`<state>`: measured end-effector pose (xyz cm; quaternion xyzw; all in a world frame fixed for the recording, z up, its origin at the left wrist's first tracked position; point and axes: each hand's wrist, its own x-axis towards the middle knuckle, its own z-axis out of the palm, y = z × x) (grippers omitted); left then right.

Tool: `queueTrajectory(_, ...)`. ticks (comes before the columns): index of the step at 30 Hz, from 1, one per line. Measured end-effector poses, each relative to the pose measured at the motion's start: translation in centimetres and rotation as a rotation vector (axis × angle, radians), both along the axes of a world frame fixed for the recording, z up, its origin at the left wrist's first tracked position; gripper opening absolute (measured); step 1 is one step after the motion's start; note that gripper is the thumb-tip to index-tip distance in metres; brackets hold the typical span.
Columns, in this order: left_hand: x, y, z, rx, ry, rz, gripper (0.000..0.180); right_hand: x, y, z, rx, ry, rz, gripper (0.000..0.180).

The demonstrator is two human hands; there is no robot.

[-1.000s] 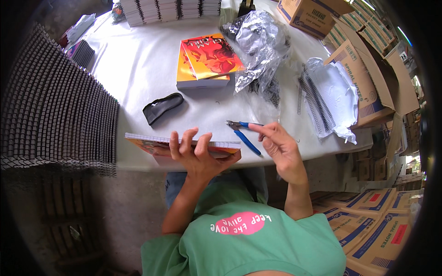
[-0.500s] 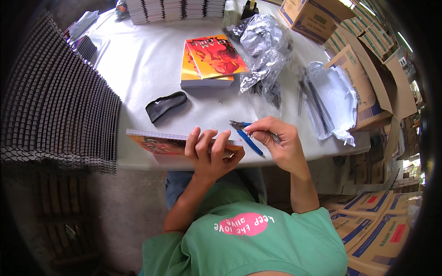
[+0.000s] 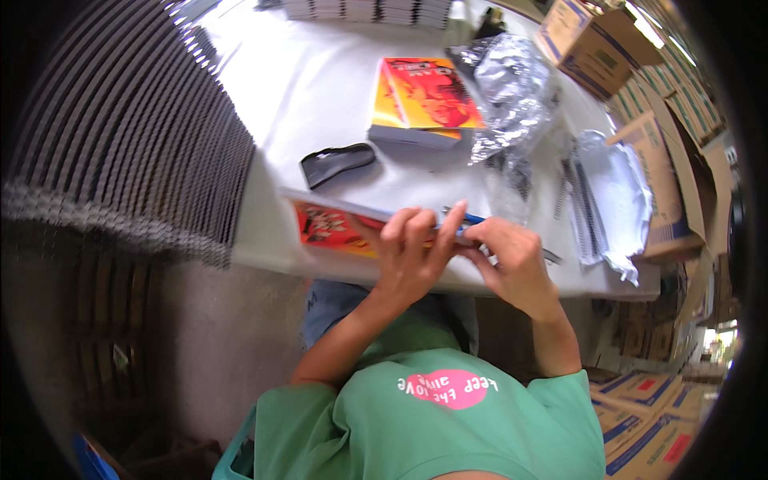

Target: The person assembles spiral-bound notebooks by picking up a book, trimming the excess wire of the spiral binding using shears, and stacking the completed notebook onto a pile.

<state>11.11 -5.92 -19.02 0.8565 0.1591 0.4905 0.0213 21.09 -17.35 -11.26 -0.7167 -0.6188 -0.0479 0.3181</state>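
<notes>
My left hand [image 3: 412,252] grips a notebook [image 3: 324,228] with a red and orange cover, tilted up on its edge at the table's front. Its pages' long edge faces up. At the notebook's right end, my right hand [image 3: 516,260] pinches a thin dark spiral binding coil [image 3: 551,256], its free end poking out past the palm. The fingers of both hands almost meet there, and hide where coil and pages come together. Behind the fingertips lie blue-handled cutting pliers [image 3: 474,218], mostly covered. A black pouch-like piece [image 3: 338,164] rests beyond the notebook.
Red and yellow books [image 3: 424,96] lie stacked mid-table, beside crumpled clear plastic [image 3: 516,84]. More coils [image 3: 588,208] sit on white wrapping at right, near open cardboard boxes [image 3: 668,184]. A tall stack of spiral-bound notebooks [image 3: 136,120] stands at left, others at the back.
My right hand has brought the coil up to the notebook's right end, close to my left fingers. The notebook stays in my left hand. The whole view has shifted, so the table appears further right.
</notes>
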Motion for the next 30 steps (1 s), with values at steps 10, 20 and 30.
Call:
queueTrajectory(10, -3.2, 3.3, 1.9, 0.02, 0.042, 0.071, 0.052, 0.2, 0.6, 0.2, 0.115, 0.003, -0.03, 0.019)
queueTrajectory(20, -1.8, 2.7, 2.2, 0.103, 0.038, 0.046, 0.059, 0.5, 0.5, -0.6, 0.27, -0.025, -0.091, 0.018)
queueTrajectory(30, -1.7, 2.1, 2.0, 0.017, -0.012, 0.004, 0.048, -0.4, -0.7, 0.8, 0.115, 0.259, -0.103, 0.028)
